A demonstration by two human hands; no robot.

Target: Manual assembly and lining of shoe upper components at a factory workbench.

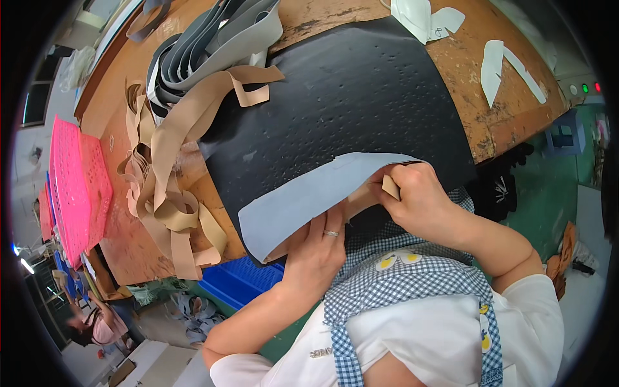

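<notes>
While the person leans over the wooden table (509, 122), things lie so:
Pink basket (77, 187): far left.
Tan strips (167, 193): heaped left.
Left hand (316, 248): fingers flat, pressing grey sheet (303, 200) on black mat (342, 109).
Right hand (419, 197): pinching small tan block (391, 187) at sheet's edge.

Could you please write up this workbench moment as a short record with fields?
Left hand: flat against the grey-blue sheet, ring on one finger
Right hand: pinching a small tan piece at the sheet's edge
Under the sheet: black mat on the wooden bench
Left of mat: tan strips, grey strips, pink basket
</notes>
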